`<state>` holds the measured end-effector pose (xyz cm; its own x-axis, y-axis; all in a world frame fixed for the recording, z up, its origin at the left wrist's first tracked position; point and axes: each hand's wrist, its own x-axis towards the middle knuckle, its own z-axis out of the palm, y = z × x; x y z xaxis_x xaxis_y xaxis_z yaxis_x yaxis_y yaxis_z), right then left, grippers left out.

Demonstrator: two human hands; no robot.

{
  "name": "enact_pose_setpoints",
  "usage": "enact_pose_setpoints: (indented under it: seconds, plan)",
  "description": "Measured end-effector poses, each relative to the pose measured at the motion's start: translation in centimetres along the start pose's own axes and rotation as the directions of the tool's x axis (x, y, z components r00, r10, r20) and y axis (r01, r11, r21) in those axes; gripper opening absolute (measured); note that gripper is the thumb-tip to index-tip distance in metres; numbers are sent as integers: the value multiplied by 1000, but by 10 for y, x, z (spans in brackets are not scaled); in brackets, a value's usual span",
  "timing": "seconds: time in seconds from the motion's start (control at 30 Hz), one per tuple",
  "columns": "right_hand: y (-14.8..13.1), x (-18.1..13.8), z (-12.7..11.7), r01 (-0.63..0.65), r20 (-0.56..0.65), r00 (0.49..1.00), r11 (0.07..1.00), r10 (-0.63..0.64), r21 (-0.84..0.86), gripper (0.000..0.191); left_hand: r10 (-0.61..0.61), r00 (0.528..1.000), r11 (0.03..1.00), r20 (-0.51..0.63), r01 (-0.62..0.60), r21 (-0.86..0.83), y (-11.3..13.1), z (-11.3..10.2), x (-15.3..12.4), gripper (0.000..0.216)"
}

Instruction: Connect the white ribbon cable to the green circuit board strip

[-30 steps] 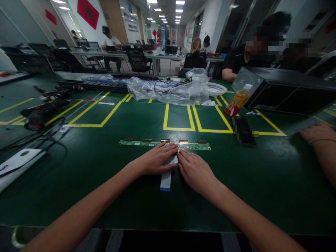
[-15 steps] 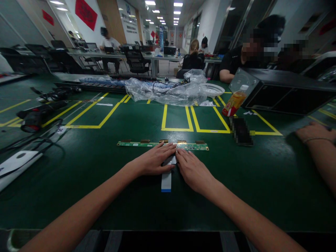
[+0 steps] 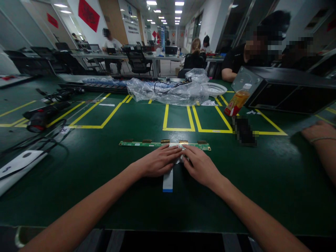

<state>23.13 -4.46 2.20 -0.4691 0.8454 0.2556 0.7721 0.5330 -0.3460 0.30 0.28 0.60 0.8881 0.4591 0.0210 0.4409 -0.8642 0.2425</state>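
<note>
A long narrow green circuit board (image 3: 141, 143) lies flat on the green mat, with gold connectors along its far edge. A white flat ribbon cable (image 3: 168, 179) with a blue tip runs from the board's middle toward me. My left hand (image 3: 160, 161) lies palm down on the cable's upper part, fingertips reaching the board. My right hand (image 3: 201, 165) rests beside it, fingertips pressed together on the cable's end where it meets the board. Both hands hide that joint.
Crumpled clear plastic (image 3: 170, 91) with cables and a white basket (image 3: 215, 89) lie at the back. An orange drink bottle (image 3: 237, 100) leans by a black box (image 3: 286, 91). A power tool (image 3: 42, 117) and cords sit left. Another person's hand (image 3: 319, 134) rests at the right.
Both my hands have slid a little forward and right toward the board; the right fingertips now pinch closer at the cable's board end. The cable shifted slightly right.
</note>
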Motion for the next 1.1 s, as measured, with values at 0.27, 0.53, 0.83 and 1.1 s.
enact_pose_setpoints:
  seconds: [0.27, 0.53, 0.83, 1.1]
  plan:
    - [7, -1, -2, -42, 13, 999, 999, 42, 23, 27, -724, 676, 662, -137, 737, 136, -74, -10, -28, 58]
    - [6, 1, -7, -65, 46, 997, 998, 64, 20, 26, -907, 324, 330, -270, 944, 22, -120, -22, -83, 66]
    - [9, 2, -6, -66, 48, 997, 998, 65, 13, 27, -863, 437, 425, -254, 899, 103, -120, -16, -74, 73]
    - [13, -1, 4, 17, 83, 996, 998, -12, -53, 45, -273, 961, 952, -53, 277, 128, -33, 2, -9, 65]
